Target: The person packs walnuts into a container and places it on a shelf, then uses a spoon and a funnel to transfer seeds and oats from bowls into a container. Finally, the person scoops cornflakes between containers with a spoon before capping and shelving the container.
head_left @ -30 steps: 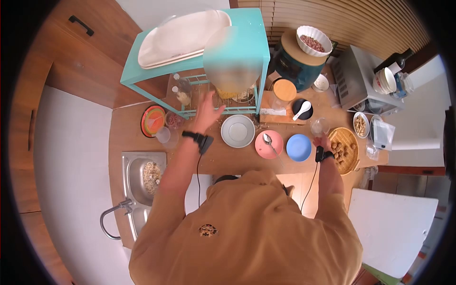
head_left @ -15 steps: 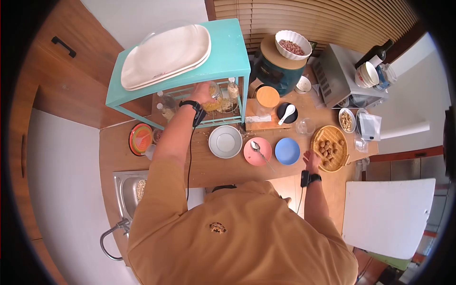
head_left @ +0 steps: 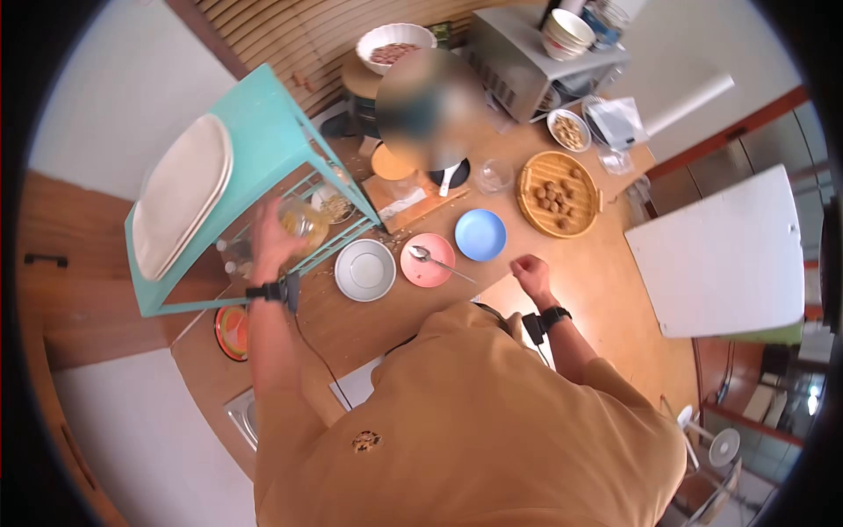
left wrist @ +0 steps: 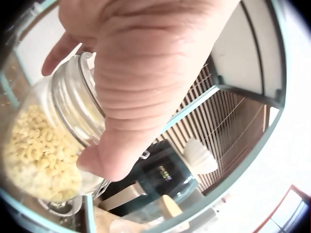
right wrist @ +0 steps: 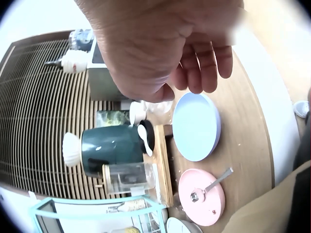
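My left hand grips a clip-top glass jar by its neck, inside the turquoise shelf rack. Thumb and fingers go round the jar, which leans over. Small yellow macaroni fills its lower part. Beside it in the rack are a bowl of pale flakes and glass bottles. My right hand, its fingers loosely curled and holding nothing, hovers by the counter's front edge. Nearest to it is a blue plate.
A grey bowl and a pink plate with a spoon stand before the rack. Further right are a wooden stand, a glass cup and a woven tray of round brown pieces. A microwave stands behind.
My left hand has reached into the rack and taken hold of the jar. My right hand has drawn back from beside the woven tray. The head view has turned.
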The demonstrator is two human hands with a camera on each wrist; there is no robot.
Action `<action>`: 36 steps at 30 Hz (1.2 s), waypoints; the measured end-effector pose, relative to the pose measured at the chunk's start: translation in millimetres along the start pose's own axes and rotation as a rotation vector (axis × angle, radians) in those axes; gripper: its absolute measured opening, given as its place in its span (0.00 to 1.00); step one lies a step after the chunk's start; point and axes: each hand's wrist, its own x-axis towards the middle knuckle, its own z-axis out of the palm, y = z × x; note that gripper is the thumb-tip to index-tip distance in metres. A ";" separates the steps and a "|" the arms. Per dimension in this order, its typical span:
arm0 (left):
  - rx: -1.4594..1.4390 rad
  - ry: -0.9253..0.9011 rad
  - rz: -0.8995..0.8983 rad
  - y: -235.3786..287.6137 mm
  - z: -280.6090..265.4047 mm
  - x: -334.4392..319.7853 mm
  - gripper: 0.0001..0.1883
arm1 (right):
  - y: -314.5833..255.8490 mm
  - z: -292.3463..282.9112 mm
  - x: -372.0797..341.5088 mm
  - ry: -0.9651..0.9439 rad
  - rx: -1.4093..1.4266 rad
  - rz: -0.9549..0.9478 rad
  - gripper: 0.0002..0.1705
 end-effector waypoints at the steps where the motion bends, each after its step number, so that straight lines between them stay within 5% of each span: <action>1: -0.029 0.022 0.016 5.4 -6.0 -12.9 0.43 | -22.8 -1.5 -3.4 -0.041 -0.006 -0.034 0.13; 7: -0.074 -0.193 0.141 71.1 -41.9 -83.8 0.40 | -129.6 9.1 -17.3 -0.314 0.017 -0.452 0.18; 9: -0.147 -0.219 0.177 87.0 -30.5 -100.9 0.40 | -121.7 21.4 -15.2 -0.378 -0.033 -0.553 0.20; 11: -0.228 -0.256 0.232 99.2 -16.7 -109.6 0.39 | -74.0 61.7 4.4 0.122 -0.077 -0.267 0.25; 12: -0.225 -0.251 0.240 105.4 -7.1 -110.9 0.39 | -36.9 80.9 20.7 0.130 -0.072 -0.270 0.25; 14: -0.278 -0.274 0.323 119.9 11.8 -114.1 0.39 | 32.3 99.8 51.2 0.336 -0.132 0.067 0.23; 15: -0.272 -0.260 0.349 130.0 19.4 -113.3 0.40 | 27.1 88.7 53.9 0.338 -0.129 0.064 0.23; 17: -0.295 -0.263 0.363 146.5 32.6 -108.4 0.40 | 10.3 62.1 52.0 -0.135 0.311 0.590 0.21; 24: -0.334 -0.244 0.435 198.3 65.2 -76.3 0.41 | 75.2 95.2 74.0 -0.055 0.411 0.525 0.17; 26: -0.335 -0.210 0.494 207.7 76.2 -68.2 0.41 | 82.1 96.6 73.1 0.149 0.238 0.486 0.15; 36: -0.264 -0.309 0.522 253.1 114.0 -33.5 0.42 | 77.7 49.2 38.5 0.101 0.326 0.472 0.12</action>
